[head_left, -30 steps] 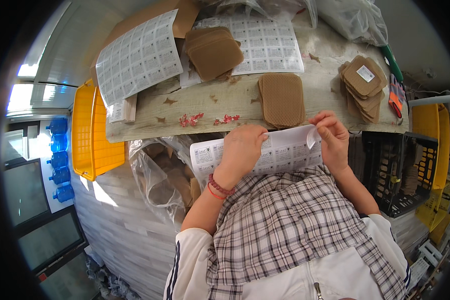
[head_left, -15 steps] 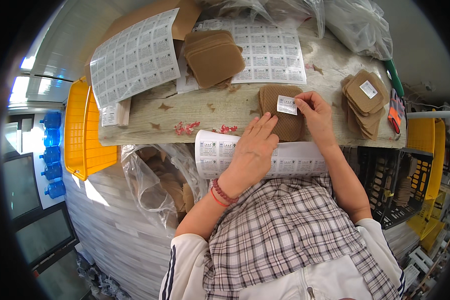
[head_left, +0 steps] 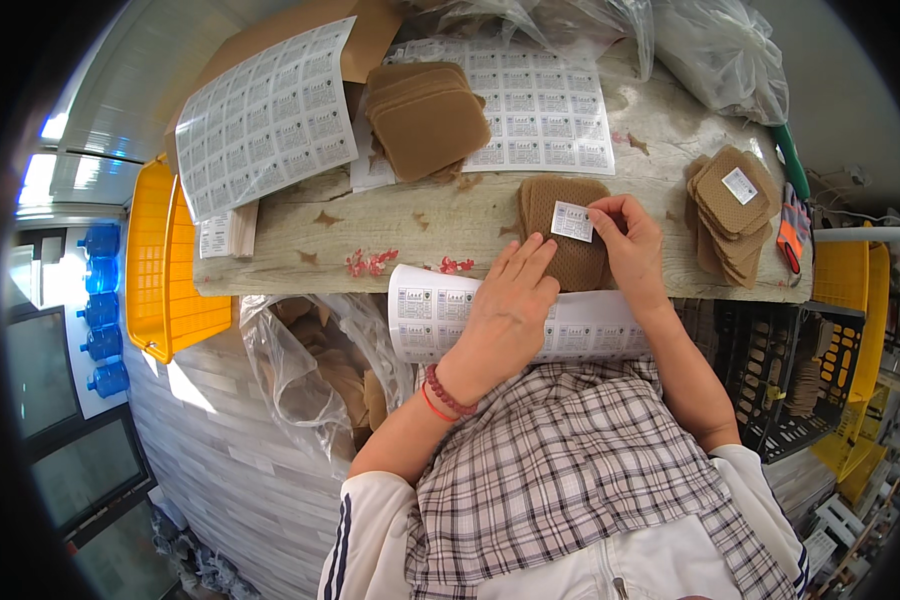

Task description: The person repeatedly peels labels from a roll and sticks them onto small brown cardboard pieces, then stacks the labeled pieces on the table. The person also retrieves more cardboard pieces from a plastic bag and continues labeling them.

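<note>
A stack of brown, rounded-square textured pads [head_left: 575, 273] lies at the table's front edge, in front of me. On its top pad is a small white printed label [head_left: 571, 223]. My right hand [head_left: 634, 252] pinches the label's right edge between thumb and fingers. My left hand [head_left: 511, 312] lies with fingers stretched out, its fingertips resting on the left side of the stack. Beneath my left hand, a sheet of labels [head_left: 425, 312] spans my lap at the table's edge. To the right stands another pile of pads [head_left: 727, 215], its top one bearing a label [head_left: 739, 186].
Farther back are a stack of smooth brown pads [head_left: 432, 130] and more label sheets [head_left: 270, 120]. A glove [head_left: 793, 235] lies at the right edge. A yellow basket [head_left: 175, 290] is at left, a black crate [head_left: 795, 375] at right, and a plastic bag [head_left: 310, 370] below the table.
The label in my right hand has turned slightly and moved a little lower on the top pad. My left hand stays in nearly the same place; the whole view has shifted slightly.
</note>
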### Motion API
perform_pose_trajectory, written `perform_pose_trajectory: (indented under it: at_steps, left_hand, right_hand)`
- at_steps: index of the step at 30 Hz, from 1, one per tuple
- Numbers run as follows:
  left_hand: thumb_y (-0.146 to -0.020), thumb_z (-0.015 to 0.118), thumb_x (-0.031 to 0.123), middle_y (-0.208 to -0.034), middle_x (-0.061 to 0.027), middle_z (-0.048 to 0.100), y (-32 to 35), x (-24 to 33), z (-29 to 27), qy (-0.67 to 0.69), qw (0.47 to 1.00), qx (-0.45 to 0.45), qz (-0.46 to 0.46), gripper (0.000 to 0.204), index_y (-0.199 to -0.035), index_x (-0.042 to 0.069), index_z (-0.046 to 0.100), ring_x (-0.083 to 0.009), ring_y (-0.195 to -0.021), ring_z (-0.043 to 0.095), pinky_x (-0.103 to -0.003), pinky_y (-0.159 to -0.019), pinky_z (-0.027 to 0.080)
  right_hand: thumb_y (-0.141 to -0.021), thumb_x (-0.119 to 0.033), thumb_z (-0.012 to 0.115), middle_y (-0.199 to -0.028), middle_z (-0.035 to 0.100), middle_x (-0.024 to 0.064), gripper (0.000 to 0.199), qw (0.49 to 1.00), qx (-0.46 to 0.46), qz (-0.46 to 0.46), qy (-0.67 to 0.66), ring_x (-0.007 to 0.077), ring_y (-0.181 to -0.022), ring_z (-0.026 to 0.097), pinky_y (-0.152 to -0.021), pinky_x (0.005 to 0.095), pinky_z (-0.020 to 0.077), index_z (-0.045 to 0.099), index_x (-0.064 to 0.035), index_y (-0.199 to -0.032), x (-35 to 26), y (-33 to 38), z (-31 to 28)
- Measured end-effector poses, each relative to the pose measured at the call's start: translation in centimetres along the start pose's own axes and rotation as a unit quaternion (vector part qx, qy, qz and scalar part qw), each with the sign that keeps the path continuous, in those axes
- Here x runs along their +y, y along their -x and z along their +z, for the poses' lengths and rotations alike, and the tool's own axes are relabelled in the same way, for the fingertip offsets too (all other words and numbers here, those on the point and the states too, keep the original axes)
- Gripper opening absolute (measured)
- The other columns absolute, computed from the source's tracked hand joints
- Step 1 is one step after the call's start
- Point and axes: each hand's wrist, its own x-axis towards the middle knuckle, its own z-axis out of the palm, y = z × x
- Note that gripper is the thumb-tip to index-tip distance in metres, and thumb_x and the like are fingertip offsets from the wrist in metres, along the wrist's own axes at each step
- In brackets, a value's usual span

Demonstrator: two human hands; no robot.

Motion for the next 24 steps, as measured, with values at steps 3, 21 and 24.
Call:
perform_pose_trajectory:
  at_steps: [3,21,24]
  left_hand:
    - [-0.086,0.059,0.000,-0.140,-0.0286,0.055,-0.1,0.0,0.0,0.002,1.000,0.003,-0.001,0.007,-0.091,-0.003,0.063,-0.0440,-0.137,0.048,-0.055,-0.118,0.035]
    - [-0.082,0.055,-0.003,-0.151,-0.0258,0.049,-0.5,0.4,0.1,-0.032,0.999,-0.024,-0.025,0.009,-0.088,-0.001,0.062,-0.0401,-0.142,0.043,-0.056,-0.119,0.029]
    - [-0.082,0.056,-0.002,-0.151,-0.0262,0.049,-0.6,0.4,0.2,-0.032,0.999,-0.019,-0.020,0.007,-0.086,-0.001,0.062,-0.0402,-0.139,0.045,-0.055,-0.115,0.032]
  right_hand:
    - [-0.098,-0.006,0.066,-0.087,0.068,-0.0008,0.008,1.000,-0.001,-0.002,-0.004,0.0057,-0.081,0.057,-0.075,0.0229,0.0482,0.068,0.0008,-0.101,0.2,-0.1,0.0]
    - [-0.091,-0.004,0.067,-0.093,0.064,0.0068,0.023,0.935,0.082,-0.209,0.274,0.0273,-0.078,0.066,-0.066,0.0380,0.0543,0.068,-0.0075,-0.115,-0.2,0.5,1.5]
    - [-0.090,-0.005,0.069,-0.105,0.064,0.0067,0.032,0.937,0.142,-0.186,0.259,0.0270,-0.083,0.067,-0.068,0.0392,0.0548,0.068,-0.0108,-0.122,0.0,0.2,1.8]
